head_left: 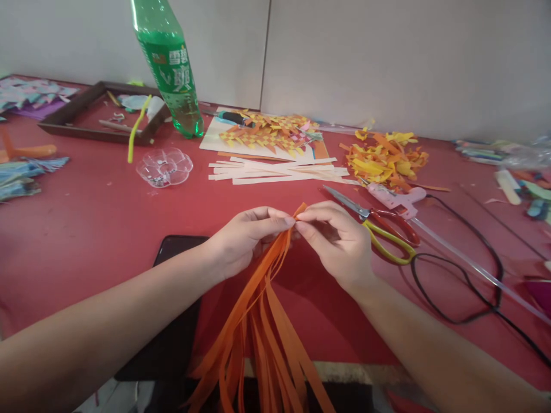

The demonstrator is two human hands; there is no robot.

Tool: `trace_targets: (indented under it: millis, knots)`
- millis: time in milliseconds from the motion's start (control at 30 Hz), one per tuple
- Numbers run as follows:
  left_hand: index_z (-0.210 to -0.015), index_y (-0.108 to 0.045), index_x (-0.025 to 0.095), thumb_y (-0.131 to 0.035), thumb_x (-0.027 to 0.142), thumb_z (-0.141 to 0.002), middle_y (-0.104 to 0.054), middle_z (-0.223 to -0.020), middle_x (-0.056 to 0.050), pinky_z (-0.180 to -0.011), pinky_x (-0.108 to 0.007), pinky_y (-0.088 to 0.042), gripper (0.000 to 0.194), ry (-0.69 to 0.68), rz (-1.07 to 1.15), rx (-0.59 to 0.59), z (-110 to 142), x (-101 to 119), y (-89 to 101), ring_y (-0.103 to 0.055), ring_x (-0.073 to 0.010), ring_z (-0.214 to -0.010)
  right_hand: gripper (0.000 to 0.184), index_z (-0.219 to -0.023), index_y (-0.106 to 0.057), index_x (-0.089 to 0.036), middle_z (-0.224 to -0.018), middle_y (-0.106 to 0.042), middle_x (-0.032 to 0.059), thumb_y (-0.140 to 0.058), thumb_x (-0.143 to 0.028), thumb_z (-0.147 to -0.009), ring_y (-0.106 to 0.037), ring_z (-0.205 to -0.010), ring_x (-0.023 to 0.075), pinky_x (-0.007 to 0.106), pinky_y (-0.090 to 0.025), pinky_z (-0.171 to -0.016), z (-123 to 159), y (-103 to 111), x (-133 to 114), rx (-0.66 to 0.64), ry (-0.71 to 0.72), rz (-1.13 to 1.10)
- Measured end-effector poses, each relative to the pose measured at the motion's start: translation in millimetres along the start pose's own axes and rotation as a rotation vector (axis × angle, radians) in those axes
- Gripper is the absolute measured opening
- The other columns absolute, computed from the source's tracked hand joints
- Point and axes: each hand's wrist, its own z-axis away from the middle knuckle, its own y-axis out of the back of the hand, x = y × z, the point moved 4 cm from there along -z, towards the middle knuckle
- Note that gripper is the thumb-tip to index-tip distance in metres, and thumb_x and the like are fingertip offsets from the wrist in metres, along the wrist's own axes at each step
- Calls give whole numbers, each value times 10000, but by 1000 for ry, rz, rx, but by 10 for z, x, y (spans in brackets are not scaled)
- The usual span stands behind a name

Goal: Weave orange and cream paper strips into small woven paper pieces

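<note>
A red worktop (107, 229) spreads across the view, with a pale wall (387, 63) behind it. Next in size, a bundle of long orange strips (255, 282) hangs down over the near edge of the worktop, its loose ends fanning out at the bottom. A black flat panel (167, 344) lies partly under the left forearm. At the back left sits a dark frame (97, 133), with a green bottle (170, 69) standing beside its right end. Right of the bottle, a white board (210, 137) carries orange and yellow woven pieces (267, 132); farther right is a heap of orange and yellow scraps (387, 160). In front of the board lie pale strips (279, 171), loosely crossed. A pink glue gun (398, 198) with a black cord (491, 246) rests just behind scissors (365, 213) with one red and one yellow handle. Both hands meet at the top of the bundle: the left hand (253, 235) grasps the gathered orange ends, and the right hand (340, 241) pinches the tip between thumb and finger. Smaller still are a clear flower-shaped dish (164, 166) holding tiny bits and a thin yellow stick (140, 126) leaning over the frame's edge.
</note>
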Motion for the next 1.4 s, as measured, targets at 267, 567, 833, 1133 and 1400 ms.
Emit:
trace_targets:
  millis: [267,567,833,1133,1400]
  knots:
    - [-760,-682,151,-801,230,-705,-710,-742,-7,-675,-190,-517,153,-26,20,-5,3,9,1,-668,-94,-671,92,-906,-693,-244,-882,-635,22,-662,-181,-847,-639,-778,148,289,-605,-662,11,-8,24,-10,-35,-33]
    - [-742,-680,135,-796,191,-701,-710,-747,-18,-845,-268,-535,135,-12,63,-16,-9,13,-30,-690,-121,-737,45,-857,-656,-241,-874,-616,24,-641,-199,-862,-619,-788,154,291,-583,-655,-5,-9,28,-34,-33,0]
    - [-766,-683,157,-786,208,-721,-722,-785,-21,-764,-235,-531,123,-7,36,-2,-6,-11,2,-707,-155,-828,77,-856,-618,-232,-859,-599,12,-614,-159,-879,-593,-801,142,275,-521,-675,-20,29,-18,31,52,147]
    - [-791,-711,158,-792,199,-716,-748,-813,-35,-750,-224,-526,118,-13,34,3,5,-6,-5,-709,-153,-819,43,-897,-638,-228,-885,-634,22,-646,-259,-870,-648,-791,161,310,-574,-700,19,22,94,53,-119,28]
    - [-814,-714,165,-789,226,-727,-747,-846,-39,-775,-246,-526,130,-24,2,3,-5,-16,32,-703,-153,-806,44,-853,-612,-214,-856,-613,14,-643,-241,-866,-634,-778,151,307,-554,-712,-7,5,102,13,-155,-38]
